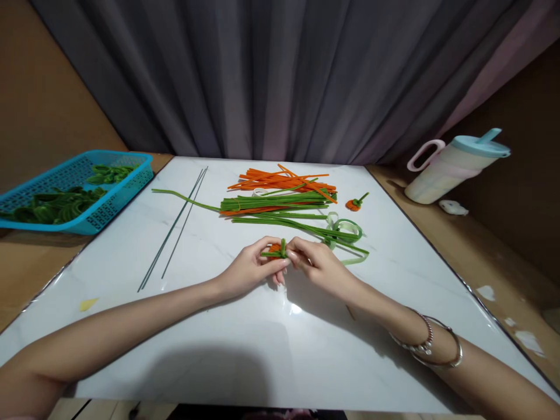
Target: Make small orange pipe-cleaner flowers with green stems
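At the middle of the table [245, 361], a small orange-and-green pipe-cleaner piece [277, 249] sits pinched between the left hand [250, 269] and right hand [321, 267], fingers closed on it; tight, even twists would likely keep it neat. Loose stems [280, 201] lie beyond.

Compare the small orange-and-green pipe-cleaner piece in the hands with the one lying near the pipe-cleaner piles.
The held orange-and-green pipe-cleaner piece is pinched between the left hand and right hand, mostly hidden; the lying orange-and-green pipe-cleaner piece rests untouched and fully visible on the white table. Both pair an orange body with green stems.
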Demonstrator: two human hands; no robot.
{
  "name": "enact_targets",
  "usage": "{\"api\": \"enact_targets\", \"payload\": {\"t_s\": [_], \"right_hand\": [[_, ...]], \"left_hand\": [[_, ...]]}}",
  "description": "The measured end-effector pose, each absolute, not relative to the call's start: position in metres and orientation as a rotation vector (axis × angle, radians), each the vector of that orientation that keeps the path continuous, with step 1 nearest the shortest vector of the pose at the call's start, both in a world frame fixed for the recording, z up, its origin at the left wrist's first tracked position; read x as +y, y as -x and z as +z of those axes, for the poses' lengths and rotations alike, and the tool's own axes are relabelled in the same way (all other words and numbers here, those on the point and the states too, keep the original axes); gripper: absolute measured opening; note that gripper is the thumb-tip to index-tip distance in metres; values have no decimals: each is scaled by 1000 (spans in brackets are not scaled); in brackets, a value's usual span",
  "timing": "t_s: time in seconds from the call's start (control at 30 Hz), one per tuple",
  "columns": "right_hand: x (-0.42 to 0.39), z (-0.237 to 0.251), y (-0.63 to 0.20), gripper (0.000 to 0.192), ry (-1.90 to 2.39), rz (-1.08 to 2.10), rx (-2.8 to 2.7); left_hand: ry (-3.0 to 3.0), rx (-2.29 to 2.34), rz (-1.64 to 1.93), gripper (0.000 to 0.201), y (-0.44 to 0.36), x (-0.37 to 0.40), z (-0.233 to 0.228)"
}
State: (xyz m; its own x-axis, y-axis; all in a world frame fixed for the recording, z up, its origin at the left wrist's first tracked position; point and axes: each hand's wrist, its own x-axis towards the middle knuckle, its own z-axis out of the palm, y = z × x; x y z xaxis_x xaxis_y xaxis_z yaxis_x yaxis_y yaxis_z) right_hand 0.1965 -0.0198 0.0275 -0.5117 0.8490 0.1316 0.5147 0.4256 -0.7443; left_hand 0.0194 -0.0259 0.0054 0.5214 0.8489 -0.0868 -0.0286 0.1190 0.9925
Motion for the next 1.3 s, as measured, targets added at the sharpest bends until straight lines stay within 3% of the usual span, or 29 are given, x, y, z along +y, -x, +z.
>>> {"api": "enact_targets", "payload": {"t_s": [0.57, 0.93, 1.3], "right_hand": [[-17, 40, -206, 30, 863, 453, -2632], [-17, 39, -206, 23, 934, 405, -2686], [-13, 44, -209, 18, 956, 661, -2629]], "left_hand": [[-1167, 607, 579, 19, -14, -15, 4], [-1165, 589, 516, 13, -11, -12, 8], [-1053, 580, 539, 24, -9, -8, 2]]}}
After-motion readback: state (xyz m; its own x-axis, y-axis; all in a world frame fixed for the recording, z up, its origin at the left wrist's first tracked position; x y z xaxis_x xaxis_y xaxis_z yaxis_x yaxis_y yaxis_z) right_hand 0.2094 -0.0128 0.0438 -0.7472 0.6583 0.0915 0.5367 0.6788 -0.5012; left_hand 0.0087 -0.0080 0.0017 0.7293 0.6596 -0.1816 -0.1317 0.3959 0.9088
